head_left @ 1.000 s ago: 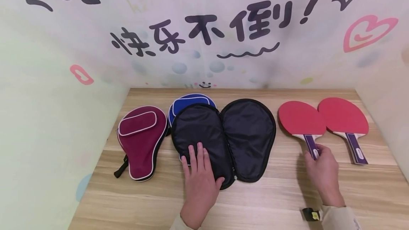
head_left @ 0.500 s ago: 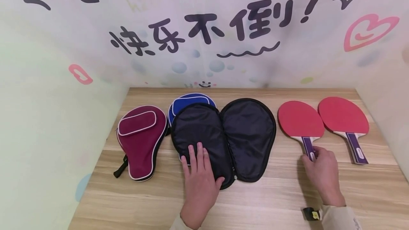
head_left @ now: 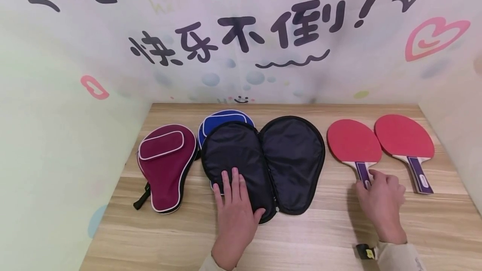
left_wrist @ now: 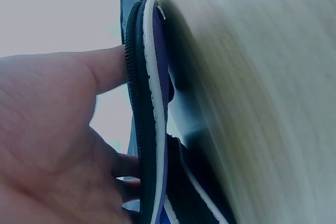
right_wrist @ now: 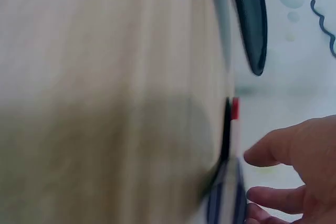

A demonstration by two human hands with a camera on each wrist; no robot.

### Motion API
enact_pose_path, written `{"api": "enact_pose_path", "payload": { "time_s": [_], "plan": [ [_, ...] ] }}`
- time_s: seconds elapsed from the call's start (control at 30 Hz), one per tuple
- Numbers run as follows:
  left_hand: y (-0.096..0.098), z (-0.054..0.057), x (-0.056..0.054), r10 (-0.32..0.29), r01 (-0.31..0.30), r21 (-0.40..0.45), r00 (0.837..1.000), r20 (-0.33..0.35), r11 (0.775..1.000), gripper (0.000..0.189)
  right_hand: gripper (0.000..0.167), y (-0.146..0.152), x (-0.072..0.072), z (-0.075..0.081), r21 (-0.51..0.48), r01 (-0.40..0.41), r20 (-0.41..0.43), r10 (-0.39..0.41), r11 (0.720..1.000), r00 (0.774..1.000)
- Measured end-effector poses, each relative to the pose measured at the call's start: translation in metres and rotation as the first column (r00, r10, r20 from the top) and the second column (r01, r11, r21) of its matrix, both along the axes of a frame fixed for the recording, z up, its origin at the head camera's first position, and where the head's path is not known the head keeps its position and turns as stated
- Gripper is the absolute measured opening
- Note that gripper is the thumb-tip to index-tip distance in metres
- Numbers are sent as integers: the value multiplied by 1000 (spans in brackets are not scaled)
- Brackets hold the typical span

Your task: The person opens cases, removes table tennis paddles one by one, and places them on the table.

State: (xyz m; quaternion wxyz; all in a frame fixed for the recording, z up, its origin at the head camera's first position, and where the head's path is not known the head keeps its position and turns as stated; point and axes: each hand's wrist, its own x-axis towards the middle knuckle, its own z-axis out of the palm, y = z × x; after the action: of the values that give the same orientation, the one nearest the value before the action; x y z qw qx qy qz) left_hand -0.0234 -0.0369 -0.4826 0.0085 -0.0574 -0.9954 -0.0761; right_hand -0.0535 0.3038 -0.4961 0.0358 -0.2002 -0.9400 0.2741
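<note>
An unzipped paddle case (head_left: pixel 293 164) lies spread on the table with its black lining up. On its left half rests my left hand (head_left: pixel 235 216), fingers straight; in the left wrist view the thumb meets the zippered edge (left_wrist: pixel 134 77). To the right, a red table tennis paddle (head_left: pixel 354 142) lies with its purple handle toward me. My right hand (head_left: pixel 382 204) is over that handle, thumb and fingers spread; the right wrist view has the fingertips (right_wrist: pixel 254 156) just off the paddle's side. A second red paddle (head_left: pixel 404 137) lies beside it, their blades nearly meeting.
A zipped maroon paddle case (head_left: pixel 165 170) with a black strap lies at the left. Behind the spread case, partly covered by it, is a blue case (head_left: pixel 226 121). Printed walls close the wooden table (head_left: pixel 301 246) at the back and sides.
The first paddle's handle has swung slightly left, so its blade sits a little apart from the second one. My right hand has loosened from the handle. My left hand has stayed put.
</note>
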Motion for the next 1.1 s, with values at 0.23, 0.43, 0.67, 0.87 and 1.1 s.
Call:
{"api": "enact_pose_path", "payload": {
  "time_s": [0.23,0.43,0.67,0.87,1.1],
  "plan": [
    [-4,5,-5,27,-26,137,1000,0,990,85,44,-18,-8,13,-110,-174,-123,160,979,979],
    [-6,6,-6,44,-10,220,987,-152,975,68,51,-35,-11,8,-191,-313,-127,292,931,948],
    [-23,4,-14,69,41,296,934,-350,954,69,51,-49,-12,2,-224,-336,-97,322,915,942],
    [-32,3,-17,134,-8,341,928,-348,940,87,52,-54,-13,-1,-246,-353,-69,347,903,935],
    [-34,3,-16,131,29,372,907,-399,928,86,50,-53,-13,-1,-243,-352,-53,350,904,935]
  ]
}}
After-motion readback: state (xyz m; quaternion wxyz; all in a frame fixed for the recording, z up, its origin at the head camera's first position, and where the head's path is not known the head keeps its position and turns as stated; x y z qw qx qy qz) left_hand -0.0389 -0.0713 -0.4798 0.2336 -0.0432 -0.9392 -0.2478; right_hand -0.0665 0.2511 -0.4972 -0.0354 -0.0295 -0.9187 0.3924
